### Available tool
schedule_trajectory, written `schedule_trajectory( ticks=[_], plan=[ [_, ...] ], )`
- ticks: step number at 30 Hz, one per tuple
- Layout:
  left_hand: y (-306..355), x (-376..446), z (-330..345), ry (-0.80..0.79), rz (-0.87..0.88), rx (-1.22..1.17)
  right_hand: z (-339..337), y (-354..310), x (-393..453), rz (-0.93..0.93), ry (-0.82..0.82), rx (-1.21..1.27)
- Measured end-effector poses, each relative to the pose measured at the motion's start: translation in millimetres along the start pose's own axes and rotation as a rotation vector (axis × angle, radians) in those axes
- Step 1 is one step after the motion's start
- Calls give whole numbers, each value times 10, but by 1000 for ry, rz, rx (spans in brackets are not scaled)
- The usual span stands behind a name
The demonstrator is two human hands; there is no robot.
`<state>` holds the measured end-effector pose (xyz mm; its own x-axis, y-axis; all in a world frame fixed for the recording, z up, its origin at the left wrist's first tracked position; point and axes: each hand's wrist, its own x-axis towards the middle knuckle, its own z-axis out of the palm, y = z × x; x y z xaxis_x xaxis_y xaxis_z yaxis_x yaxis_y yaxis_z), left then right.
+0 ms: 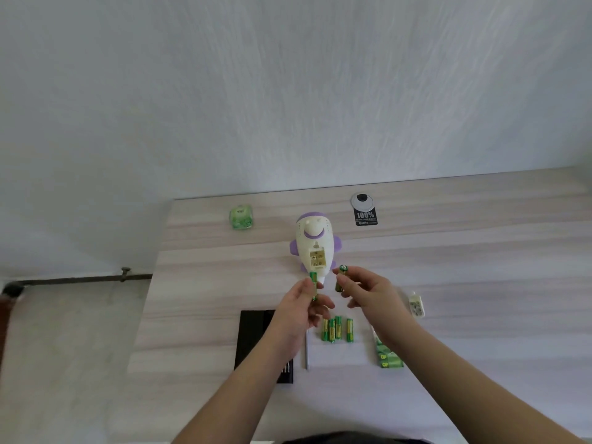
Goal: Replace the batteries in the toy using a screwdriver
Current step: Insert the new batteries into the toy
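A head-worn camera looks down at a pale wood-grain bench (464, 251) set against a light textured wall (288, 91). Near the middle of the bench lies a white and purple plastic rocket-shaped toy (312, 243), underside up, with its square battery compartment (316, 259) uncovered.

Two bare hands reach in from below, just in front of the toy. The left hand (301, 310) has its fingers curled around a green and yellow cylindrical battery (314, 285), held nearly upright close to the toy's near end. The right hand (368, 291) pinches a second green and yellow battery (341, 278) between thumb and fingertips, also upright, a little right of the toy.

Beneath the hands, four more green and yellow batteries (336, 330) lie side by side on a white sheet (339, 354). A black rectangular tool case (256, 341) sits left of the sheet. A green battery wrapper (389, 357) lies to the right, partly hidden by the right forearm. Farther right rests a small white plastic cover (416, 304). At the back are a small green translucent cube (241, 216) and a round grey cable port with a black label (364, 209).
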<state>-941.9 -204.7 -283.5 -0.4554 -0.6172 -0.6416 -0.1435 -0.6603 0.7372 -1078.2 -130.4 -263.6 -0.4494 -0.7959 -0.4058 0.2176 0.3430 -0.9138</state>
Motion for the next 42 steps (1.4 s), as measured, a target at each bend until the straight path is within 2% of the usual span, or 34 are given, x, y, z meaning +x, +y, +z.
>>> schedule_trajectory(
  ticks=[7,13,18,24,37,42],
  plan=[
    [26,100,9,102,96,112,-72,54,77,13,-5,-37],
    [81,179,38,66,116,43,-7,26,143,0,-19,-44],
    [128,246,69,6,253,70,-2,-49,205,-29,3,-46],
    [164,316,-35,36,377,158,-6,-91,253,-59,18,-71],
    [250,339,-100,-2,391,136,55,-36,321,-64,43,-95],
    [190,445,-180,98,372,67,48,-22,357,-45,67,-61]
  ],
)
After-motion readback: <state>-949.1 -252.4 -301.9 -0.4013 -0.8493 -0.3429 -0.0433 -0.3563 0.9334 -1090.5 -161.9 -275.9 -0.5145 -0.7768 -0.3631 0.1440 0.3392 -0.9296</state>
